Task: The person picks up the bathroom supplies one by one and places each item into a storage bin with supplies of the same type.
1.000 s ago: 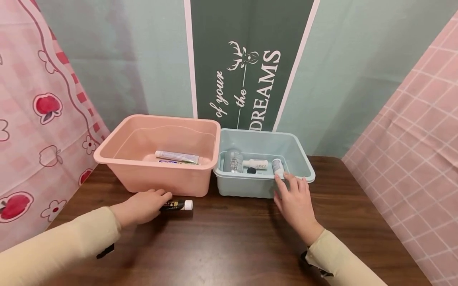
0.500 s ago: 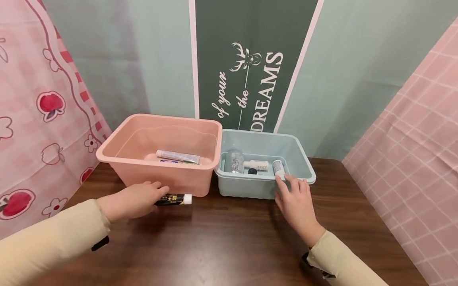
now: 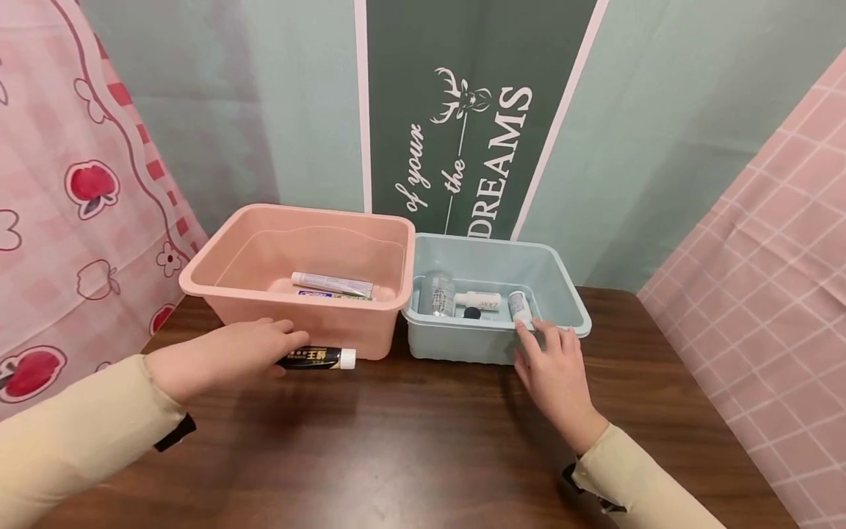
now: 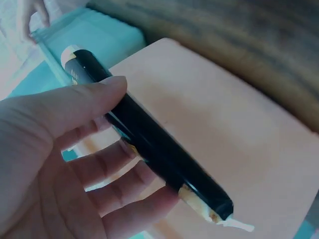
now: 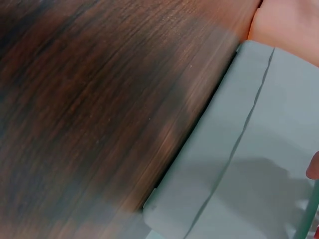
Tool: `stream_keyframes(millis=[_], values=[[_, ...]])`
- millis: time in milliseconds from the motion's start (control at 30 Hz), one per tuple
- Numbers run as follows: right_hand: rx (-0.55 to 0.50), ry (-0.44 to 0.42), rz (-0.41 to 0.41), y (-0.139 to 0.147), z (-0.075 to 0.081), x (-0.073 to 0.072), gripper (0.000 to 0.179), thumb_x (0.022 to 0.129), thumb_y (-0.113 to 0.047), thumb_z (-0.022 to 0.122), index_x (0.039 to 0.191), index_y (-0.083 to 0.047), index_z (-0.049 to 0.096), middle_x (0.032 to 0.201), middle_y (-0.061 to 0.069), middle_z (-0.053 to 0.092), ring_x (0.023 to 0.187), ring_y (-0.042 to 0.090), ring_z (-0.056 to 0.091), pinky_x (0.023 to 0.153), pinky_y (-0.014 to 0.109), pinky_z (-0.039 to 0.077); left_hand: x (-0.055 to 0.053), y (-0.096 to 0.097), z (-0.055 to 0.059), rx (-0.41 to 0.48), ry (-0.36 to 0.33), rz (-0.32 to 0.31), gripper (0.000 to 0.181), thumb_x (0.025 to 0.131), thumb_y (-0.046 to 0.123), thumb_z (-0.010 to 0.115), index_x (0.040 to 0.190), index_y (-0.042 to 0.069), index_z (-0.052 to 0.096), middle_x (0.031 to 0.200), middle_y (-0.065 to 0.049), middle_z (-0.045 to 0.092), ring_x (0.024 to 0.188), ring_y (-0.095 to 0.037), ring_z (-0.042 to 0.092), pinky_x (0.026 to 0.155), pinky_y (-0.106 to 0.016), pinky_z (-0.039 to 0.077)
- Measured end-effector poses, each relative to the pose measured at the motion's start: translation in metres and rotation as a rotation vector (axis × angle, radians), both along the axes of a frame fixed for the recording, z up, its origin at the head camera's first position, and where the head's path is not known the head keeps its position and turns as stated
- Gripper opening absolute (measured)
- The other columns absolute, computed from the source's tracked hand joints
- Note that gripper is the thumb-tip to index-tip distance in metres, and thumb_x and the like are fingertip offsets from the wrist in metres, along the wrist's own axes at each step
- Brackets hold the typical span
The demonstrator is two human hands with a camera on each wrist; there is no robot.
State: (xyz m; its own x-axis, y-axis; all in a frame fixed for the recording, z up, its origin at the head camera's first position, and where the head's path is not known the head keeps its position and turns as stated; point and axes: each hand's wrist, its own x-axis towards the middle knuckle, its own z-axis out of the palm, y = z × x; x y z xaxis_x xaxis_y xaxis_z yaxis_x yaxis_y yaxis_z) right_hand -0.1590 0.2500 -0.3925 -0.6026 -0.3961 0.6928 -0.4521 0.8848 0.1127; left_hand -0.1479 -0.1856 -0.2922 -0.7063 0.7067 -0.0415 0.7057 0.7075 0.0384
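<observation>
A black squeeze tube [image 3: 317, 358] with a white cap is in my left hand [image 3: 231, 355], in front of the pink bin [image 3: 311, 323]. In the left wrist view the thumb [image 4: 94, 99] presses on the tube's near side and the fingers lie behind it. My right hand [image 3: 555, 375] rests with its fingertips at the front rim of the blue bin [image 3: 456, 342]. Just inside that rim, close to the fingertips, lies a small white bottle [image 3: 519, 306]. The right wrist view shows only one fingertip [image 5: 314, 167] beside the bin's outer wall.
Inside the pink bin lie a whitish tube [image 3: 330, 283] and a blue-and-green labelled item [image 3: 316, 294]. The blue bin also holds a clear bottle [image 3: 436, 295], a white Dove bottle [image 3: 482, 300] and something with a black cap [image 3: 472, 313]. Both bins stand side by side on the wooden table [image 3: 410, 441].
My left hand has lifted the black tube up off the table and shifted slightly left, showing more of the tube. The right hand stays at the blue bin's rim.
</observation>
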Motion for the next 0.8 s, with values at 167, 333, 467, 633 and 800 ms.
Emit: stream_keyframes(millis=[167,333,467,633,800], values=[[-0.012,0.007,-0.003,0.000,0.000,-0.002,0.047,0.075,-0.011,0.068,0.119,0.000,0.058,0.108,0.028,0.051,0.094,0.045,0.047,0.077,0.057,0.038,0.001,0.001,0.018,0.009,0.049,-0.028,0.034,0.072,0.012,0.078,0.097,0.012,0.055,0.086,0.002,0.052,0.077,-0.018,0.053,0.069,-0.037,0.048],[-0.023,0.011,-0.003,-0.001,0.001,-0.002,0.046,0.075,-0.010,0.067,0.119,0.000,0.058,0.108,0.029,0.051,0.093,0.046,0.047,0.080,0.060,0.037,-0.002,0.004,0.033,-0.011,0.128,-0.040,0.036,0.071,0.014,0.079,0.096,0.011,0.054,0.085,0.000,0.052,0.073,-0.017,0.055,0.065,-0.034,0.049],[-0.032,0.017,0.001,-0.001,0.001,-0.002,0.045,0.075,-0.011,0.066,0.118,0.000,0.058,0.108,0.029,0.050,0.093,0.047,0.046,0.082,0.062,0.036,-0.003,0.006,0.043,-0.007,0.174,-0.045,0.037,0.072,0.013,0.078,0.097,0.010,0.052,0.083,-0.002,0.051,0.068,-0.016,0.056,0.061,-0.032,0.048],[-0.025,0.010,0.003,-0.001,0.002,-0.003,0.043,0.079,-0.012,0.063,0.119,0.001,0.058,0.109,0.029,0.050,0.095,0.047,0.046,0.082,0.062,0.035,-0.003,0.012,0.051,0.002,0.204,-0.076,0.037,0.072,0.015,0.078,0.099,0.012,0.054,0.089,-0.003,0.053,0.079,-0.018,0.055,0.067,-0.032,0.048],[-0.019,-0.009,-0.009,-0.001,0.001,-0.001,0.040,0.080,-0.012,0.061,0.119,0.001,0.058,0.109,0.029,0.050,0.095,0.048,0.046,0.084,0.063,0.034,-0.003,0.022,0.058,-0.037,0.188,-0.106,0.037,0.074,0.017,0.078,0.103,0.010,0.056,0.093,-0.005,0.057,0.085,-0.021,0.055,0.073,-0.035,0.049]])
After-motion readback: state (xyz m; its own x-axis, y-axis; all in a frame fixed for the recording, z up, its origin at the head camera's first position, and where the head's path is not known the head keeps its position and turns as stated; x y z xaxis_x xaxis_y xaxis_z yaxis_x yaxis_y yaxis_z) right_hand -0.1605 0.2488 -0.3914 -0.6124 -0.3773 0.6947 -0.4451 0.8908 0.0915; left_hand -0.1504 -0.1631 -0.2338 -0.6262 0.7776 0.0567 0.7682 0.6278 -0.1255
